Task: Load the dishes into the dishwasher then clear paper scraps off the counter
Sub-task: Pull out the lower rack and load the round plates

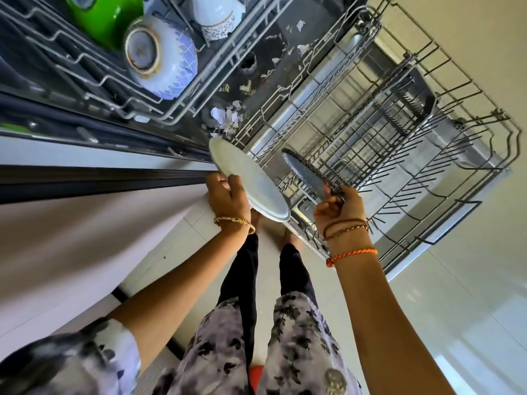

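Both hands up, arms straight: left hand [225, 195] gripping white plate [248, 182]; right hand [340, 210], at 3 o'clock, gripping dark plate [306, 172].

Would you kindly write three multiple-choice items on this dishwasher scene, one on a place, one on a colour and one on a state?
1. Where does the blue-patterned bowl sit?
A. upper rack
B. lower rack
C. floor

2. What colour is the plate in the left hand?
A. red
B. white
C. green

3. What state is the lower rack in?
A. full of pots
B. pushed in and hidden
C. pulled out, empty apart from the dark plate

Answers: 1 A, the bowl lies among the upper rack wires. 2 B, the white plate is pale all over. 3 C, bare tines show, with the right hand gripping the dark plate at its near edge.
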Tool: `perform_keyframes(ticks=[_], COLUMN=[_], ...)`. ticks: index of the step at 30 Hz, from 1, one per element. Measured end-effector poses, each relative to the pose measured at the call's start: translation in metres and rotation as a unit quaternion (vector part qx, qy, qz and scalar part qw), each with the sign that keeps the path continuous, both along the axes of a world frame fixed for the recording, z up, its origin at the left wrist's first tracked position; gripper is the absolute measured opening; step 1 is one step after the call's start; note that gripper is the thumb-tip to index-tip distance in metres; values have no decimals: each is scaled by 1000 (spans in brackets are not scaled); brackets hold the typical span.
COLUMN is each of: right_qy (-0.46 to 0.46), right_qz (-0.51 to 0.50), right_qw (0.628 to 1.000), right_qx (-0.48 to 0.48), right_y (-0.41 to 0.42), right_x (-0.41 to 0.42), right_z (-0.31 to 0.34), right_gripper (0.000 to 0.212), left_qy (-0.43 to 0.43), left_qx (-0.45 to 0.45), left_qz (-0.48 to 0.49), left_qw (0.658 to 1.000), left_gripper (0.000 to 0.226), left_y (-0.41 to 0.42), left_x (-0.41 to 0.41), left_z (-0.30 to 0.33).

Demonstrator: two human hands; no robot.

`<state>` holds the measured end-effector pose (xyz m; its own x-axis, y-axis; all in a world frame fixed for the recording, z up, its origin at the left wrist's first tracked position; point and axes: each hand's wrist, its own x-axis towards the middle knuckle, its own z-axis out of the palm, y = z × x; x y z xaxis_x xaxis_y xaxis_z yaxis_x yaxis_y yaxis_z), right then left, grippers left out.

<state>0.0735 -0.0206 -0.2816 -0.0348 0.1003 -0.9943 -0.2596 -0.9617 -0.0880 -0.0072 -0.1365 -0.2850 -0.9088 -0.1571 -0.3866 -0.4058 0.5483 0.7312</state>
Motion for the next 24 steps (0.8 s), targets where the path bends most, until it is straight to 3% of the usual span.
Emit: perform_keyframes(ticks=[3, 7, 13, 24], right_qy=[2, 8, 4, 13], right_qz=[-2, -6, -3, -6], right_qw=[1000, 1000, 1000, 1000], right_qx=[8, 10, 13, 11], right_y=[-3, -5, -7, -9], right_x=[-6, -10, -11, -10], right_z=[2, 0, -3, -1], right_gripper=[32, 28, 29, 32], left_qy=[-17, -79, -64, -112], left_qx=[17, 46, 23, 48], left_qz=[19, 9, -28, -110], left_qw=[1000, 996, 997, 986], left_gripper=[22, 10, 14, 20], left_y=[0, -3, -4, -5], left_x=[-3, -8, -4, 22], left_z=[0, -8, -18, -24])
